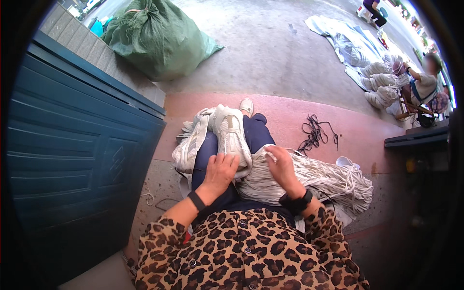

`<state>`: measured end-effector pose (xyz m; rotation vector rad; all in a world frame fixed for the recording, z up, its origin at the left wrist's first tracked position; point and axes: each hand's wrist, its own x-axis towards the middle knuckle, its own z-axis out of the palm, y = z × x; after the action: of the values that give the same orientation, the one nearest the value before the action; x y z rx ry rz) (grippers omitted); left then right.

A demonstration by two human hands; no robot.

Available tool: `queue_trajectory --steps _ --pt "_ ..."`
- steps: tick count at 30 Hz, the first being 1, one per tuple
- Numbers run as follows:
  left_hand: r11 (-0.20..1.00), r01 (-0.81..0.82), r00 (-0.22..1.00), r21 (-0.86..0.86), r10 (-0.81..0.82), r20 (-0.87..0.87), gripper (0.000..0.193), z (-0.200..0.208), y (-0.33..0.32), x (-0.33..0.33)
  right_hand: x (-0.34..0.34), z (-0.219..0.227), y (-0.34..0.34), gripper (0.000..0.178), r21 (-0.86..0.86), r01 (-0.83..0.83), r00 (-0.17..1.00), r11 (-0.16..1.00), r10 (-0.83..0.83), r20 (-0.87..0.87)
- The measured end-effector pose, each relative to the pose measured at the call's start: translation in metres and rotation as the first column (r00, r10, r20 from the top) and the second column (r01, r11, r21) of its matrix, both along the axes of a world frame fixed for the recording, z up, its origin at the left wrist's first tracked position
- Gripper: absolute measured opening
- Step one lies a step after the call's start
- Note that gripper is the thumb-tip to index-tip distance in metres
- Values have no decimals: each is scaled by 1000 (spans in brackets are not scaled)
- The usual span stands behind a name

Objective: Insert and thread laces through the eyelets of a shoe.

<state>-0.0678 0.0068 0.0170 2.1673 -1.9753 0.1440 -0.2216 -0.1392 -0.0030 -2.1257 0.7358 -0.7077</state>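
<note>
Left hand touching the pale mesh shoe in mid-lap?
Touching. The head view shows the left hand with its fingers laid over the near end of the mesh shoe, no gap visible.

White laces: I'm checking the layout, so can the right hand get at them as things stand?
Very likely yes: the right hand is over the laces, and nothing visible seems to block its way.
</note>
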Motion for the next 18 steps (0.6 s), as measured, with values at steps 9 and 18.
queue_trajectory --steps 9,18 --pt "978 195 964 68 -204 171 11 -11 -21 -11 -29 9 -46 14 84 -163 934 983 181 -307" --pt "991 122 982 49 -127 136 8 -8 -25 -18 -13 -19 -45 12 -11 -194 954 981 187 -233"
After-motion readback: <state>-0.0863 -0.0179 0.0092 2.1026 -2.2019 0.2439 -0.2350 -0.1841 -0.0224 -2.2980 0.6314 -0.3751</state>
